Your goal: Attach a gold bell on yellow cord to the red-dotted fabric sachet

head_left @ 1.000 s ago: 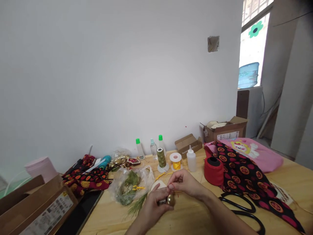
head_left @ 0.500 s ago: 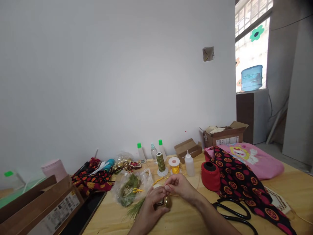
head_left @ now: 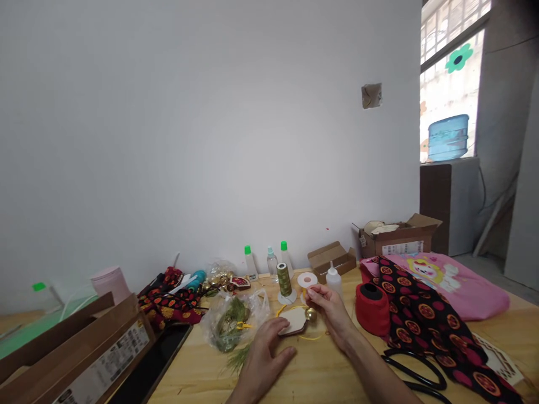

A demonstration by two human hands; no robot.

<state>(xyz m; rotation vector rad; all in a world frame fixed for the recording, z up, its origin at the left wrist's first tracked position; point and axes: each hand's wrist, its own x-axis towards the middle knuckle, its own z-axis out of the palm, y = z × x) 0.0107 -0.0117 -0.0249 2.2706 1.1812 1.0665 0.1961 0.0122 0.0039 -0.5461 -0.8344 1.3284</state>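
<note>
My left hand [head_left: 268,349] lies low over the table, thumb apart, its fingertips on the left edge of a pale flat plaque [head_left: 295,321] with a dark brown rim. To the right, my right hand [head_left: 330,311] pinches thumb and forefinger together; what lies between them is too small to make out. A round gold bell [head_left: 311,315] is just below those fingertips, at the plaque's right end. Yellow cord [head_left: 312,338] curves around the plaque on the table. Beside my left hand, green pine-like sprigs [head_left: 239,358] stick out.
A clear plastic bag [head_left: 213,325] with greenery sits left. Behind stand a green thread spool [head_left: 283,280], a white spool [head_left: 307,279] and a squeeze bottle [head_left: 334,279]. On the right are a red thread cone [head_left: 373,314], patterned cloth [head_left: 415,308] and black-handled scissors [head_left: 415,367].
My hands have moved apart. The right hand has drawn to the right, with the bell now below its fingertips. The pale plaque has come into sight. The view has shifted slightly left.
</note>
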